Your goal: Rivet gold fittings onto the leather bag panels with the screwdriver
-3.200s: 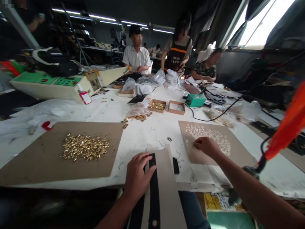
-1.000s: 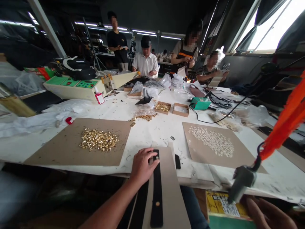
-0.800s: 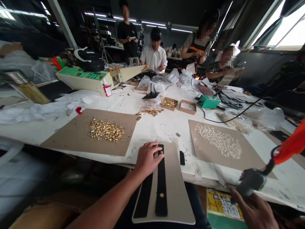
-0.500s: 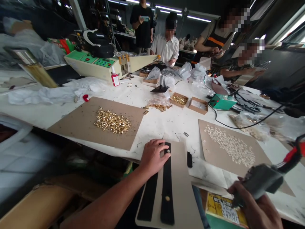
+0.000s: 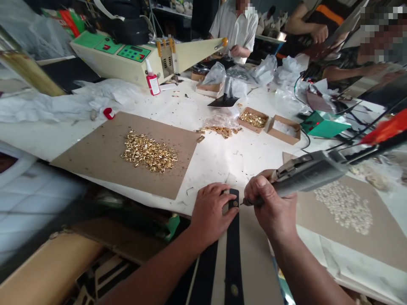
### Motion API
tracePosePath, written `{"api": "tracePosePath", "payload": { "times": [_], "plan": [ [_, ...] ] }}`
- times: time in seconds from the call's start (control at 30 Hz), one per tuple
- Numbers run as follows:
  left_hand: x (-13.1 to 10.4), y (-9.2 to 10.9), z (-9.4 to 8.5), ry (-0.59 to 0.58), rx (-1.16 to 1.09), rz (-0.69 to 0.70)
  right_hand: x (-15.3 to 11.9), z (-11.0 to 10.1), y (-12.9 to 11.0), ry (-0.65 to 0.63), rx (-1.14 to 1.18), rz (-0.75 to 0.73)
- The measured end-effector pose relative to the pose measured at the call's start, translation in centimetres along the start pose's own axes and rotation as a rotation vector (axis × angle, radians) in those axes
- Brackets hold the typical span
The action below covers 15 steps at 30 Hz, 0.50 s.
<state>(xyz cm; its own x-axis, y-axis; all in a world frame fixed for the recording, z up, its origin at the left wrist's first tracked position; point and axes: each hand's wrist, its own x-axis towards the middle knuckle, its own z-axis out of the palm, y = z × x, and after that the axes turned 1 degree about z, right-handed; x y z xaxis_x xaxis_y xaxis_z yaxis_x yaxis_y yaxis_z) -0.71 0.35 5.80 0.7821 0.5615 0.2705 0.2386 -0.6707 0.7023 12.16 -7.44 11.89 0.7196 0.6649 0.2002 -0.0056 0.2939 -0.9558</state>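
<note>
My left hand lies over the far end of a black strap, thumb and forefinger curled on either side of a small metal fitting. The strap rests on a beige board, and a second dark strip runs beside it. Nearer to me, a round gold-coloured fitting sits on the strap. My right hand is wrapped round a grey power screwdriver, held slanted. Its thin tip points left, close beside the strap's far end; whether it touches anything I cannot tell.
Gold-coloured hardware is heaped on a cardboard sheet at left. Small pale rings lie on another sheet at right. Small boxes, a red bottle and a cream machine stand farther back. Co-workers are across the table.
My right hand has brought the screwdriver up and left, from the lower right to beside the strap's end. My left hand keeps its place on the strap. The view has tilted down.
</note>
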Motion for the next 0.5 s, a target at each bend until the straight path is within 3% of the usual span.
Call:
{"api": "tracePosePath", "payload": {
  "times": [0.3,0.5],
  "plan": [
    [0.2,-0.1,-0.1,-0.044,-0.003,-0.015,0.2,-0.1,2.2,-0.024,-0.194,-0.073],
    [0.2,0.0,-0.2,-0.051,-0.002,-0.022,0.1,-0.6,2.5,-0.113,-0.167,-0.073]
  ]
}}
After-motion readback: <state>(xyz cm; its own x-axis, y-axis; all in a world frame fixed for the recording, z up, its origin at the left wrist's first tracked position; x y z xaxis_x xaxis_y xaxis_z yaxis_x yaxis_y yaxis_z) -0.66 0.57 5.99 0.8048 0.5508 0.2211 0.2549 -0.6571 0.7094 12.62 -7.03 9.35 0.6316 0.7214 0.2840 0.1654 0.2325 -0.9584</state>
